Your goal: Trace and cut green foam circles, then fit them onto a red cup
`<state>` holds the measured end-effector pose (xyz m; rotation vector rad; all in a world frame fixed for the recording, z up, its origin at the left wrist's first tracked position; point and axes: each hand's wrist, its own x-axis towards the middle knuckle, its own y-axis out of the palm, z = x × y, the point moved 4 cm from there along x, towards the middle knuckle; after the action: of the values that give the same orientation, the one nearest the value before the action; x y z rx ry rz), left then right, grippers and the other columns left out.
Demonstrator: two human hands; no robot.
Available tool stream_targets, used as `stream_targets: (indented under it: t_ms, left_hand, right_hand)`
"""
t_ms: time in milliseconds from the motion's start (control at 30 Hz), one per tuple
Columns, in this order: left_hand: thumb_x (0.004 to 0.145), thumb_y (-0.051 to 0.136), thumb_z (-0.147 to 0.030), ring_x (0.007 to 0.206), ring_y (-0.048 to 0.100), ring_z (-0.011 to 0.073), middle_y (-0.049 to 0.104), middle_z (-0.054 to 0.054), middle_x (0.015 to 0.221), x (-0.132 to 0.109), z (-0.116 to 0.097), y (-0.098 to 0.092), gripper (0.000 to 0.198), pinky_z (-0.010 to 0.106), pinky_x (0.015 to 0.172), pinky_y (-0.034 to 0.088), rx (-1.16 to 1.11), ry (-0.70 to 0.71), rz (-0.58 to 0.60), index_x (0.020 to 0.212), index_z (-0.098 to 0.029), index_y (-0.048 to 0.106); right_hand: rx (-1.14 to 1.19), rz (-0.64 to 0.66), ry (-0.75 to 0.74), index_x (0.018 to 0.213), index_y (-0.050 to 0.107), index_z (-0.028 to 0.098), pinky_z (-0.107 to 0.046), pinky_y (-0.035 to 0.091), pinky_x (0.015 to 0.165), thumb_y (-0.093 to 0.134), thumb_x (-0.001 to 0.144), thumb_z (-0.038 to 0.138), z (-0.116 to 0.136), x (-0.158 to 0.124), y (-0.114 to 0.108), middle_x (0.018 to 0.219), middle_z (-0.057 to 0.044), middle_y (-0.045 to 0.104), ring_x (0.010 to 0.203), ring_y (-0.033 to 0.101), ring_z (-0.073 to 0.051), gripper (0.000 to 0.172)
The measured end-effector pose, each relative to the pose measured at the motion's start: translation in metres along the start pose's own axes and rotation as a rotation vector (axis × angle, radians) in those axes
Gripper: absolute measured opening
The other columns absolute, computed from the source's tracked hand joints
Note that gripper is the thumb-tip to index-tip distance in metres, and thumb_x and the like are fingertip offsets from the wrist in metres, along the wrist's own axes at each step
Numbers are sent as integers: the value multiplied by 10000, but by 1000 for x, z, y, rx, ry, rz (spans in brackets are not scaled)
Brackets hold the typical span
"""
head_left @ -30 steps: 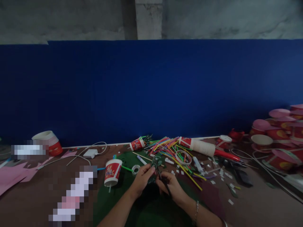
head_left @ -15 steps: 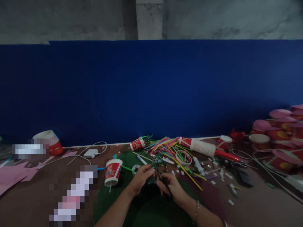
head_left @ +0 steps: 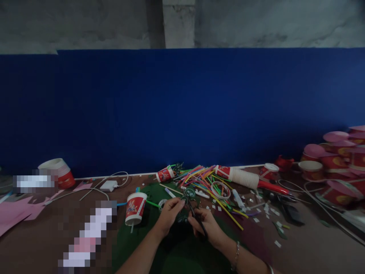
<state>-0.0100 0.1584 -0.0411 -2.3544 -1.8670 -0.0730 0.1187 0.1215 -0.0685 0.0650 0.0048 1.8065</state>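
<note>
My left hand [head_left: 170, 216] pinches a small dark green paper piece [head_left: 189, 193] with pale round markings. Black scissors [head_left: 203, 230] are gripped in my right hand [head_left: 211, 227], their blades pointing up and away beside that piece. Whether the blades touch the paper is too dark to tell. Below both hands lies a large dark green sheet [head_left: 182, 262]. To the left, a red and white paper cup [head_left: 136, 208] stands with straws through it, next to a roll of clear tape [head_left: 162, 204].
Colourful straws [head_left: 199, 175] are heaped at the back, beside a row of nested paper cups [head_left: 243, 177]. Decorated red and pink cups [head_left: 339, 160] are piled at right. Paper scraps [head_left: 268, 209] litter the brown table. A white charger [head_left: 108, 186] with a cable lies left.
My left fingers have shifted slightly up and left. The scissors blades now look more closed and straighter. The whole view has drifted a little.
</note>
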Motion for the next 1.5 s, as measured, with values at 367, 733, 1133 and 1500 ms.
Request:
stream_targets:
  t_ms: [367,733,1133,1500]
  left_hand:
    - [743,572,-447,544,413,106,522,-22,542,0,-2,-1,344,215,535,304,51,29,83,557,-158,580]
    - [719,579,-418,543,392,108,477,-26,525,1,-10,-4,328,221,538,299,77,33,56,519,-159,554]
    - [721,588,-414,550,404,102,467,-37,546,0,-10,-6,328,220,549,315,-26,26,26,532,-161,496]
    - [739,553,-396,544,364,97,417,-39,530,5,-9,-11,335,212,537,295,70,87,46,517,-163,462]
  right_hand:
    - [29,-20,69,717,523,142,-189,286,375,653,620,578,1,-1,-1,413,62,455,368,385,-69,465]
    - [-3,-6,80,670,492,164,-197,269,355,685,574,542,14,-2,-1,396,79,434,327,367,-65,435]
    - [-76,19,69,676,507,154,-179,254,344,650,653,493,6,-1,-4,373,75,443,320,364,-60,368]
    - [-75,61,75,652,526,150,-178,246,345,649,644,523,6,-1,-2,373,67,452,320,375,-61,392]
